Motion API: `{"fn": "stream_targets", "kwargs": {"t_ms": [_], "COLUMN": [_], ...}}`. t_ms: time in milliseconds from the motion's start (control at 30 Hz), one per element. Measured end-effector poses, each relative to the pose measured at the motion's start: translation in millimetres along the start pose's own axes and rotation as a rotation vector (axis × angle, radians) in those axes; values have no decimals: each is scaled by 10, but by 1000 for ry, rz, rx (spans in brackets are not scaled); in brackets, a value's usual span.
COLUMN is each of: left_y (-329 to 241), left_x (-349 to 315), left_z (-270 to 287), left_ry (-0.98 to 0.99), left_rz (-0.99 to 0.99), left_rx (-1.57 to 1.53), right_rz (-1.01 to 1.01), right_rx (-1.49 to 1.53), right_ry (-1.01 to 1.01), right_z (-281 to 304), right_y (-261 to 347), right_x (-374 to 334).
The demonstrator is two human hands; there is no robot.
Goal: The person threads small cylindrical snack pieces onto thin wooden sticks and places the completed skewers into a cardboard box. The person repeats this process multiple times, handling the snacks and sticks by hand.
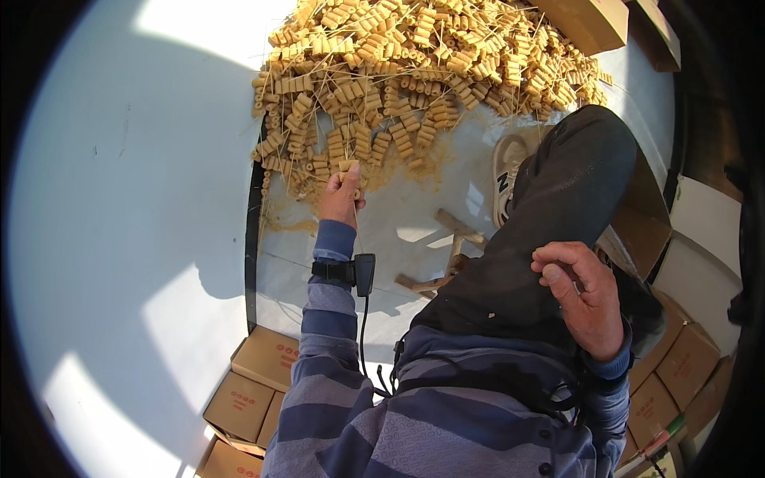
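In a heap (374, 95) lie many short, ridged, tan-yellow cylinders, several at a time strung on thin pale strands or sticks. My left hand (341, 199) is at the near edge of this heap, its fingers closed round one such strung bundle (348, 166). One cylinder end sticks up above the thumb, and a thin strand hangs down past the wrist. Over my right thigh hovers my right hand (583, 291), fingers loosely curled with a gap to the thumb. Nothing shows in it.
A small wooden stool (456, 251) stands beside my bent leg (558, 207). Cardboard boxes (267, 358) are stacked at the lower left, with more boxes (685, 358) at the lower right. Another carton (586, 22) borders the heap. A white wall (143, 199) runs along the left.
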State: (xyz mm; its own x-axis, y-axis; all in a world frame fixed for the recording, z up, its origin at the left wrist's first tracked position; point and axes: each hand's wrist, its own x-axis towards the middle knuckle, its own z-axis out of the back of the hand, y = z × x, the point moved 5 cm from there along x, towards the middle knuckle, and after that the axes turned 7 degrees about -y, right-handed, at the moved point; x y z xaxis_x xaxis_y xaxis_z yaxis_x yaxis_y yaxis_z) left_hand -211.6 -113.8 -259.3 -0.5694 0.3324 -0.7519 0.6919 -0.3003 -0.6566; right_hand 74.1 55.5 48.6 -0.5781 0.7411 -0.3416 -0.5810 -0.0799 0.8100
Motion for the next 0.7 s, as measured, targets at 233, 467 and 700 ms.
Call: {"fn": "stream_targets", "kwargs": {"t_ms": [233,467,700], "left_y": [-411,-364,-166], "left_x": [-1143,-1592,-1672], "left_z": [-1304,-1924,-2104], "left_ry": [312,408,452], "left_rz": [-155,-116,37], "left_rx": [-231,-294,-374], "right_rz": [-129,-310,-356], "right_rx": [183,264,351], "right_ry": [206,274,182], "right_z": [-737,-893,-772], "right_y": [-377,-849,-1025], "right_x": [289,394,437]}}
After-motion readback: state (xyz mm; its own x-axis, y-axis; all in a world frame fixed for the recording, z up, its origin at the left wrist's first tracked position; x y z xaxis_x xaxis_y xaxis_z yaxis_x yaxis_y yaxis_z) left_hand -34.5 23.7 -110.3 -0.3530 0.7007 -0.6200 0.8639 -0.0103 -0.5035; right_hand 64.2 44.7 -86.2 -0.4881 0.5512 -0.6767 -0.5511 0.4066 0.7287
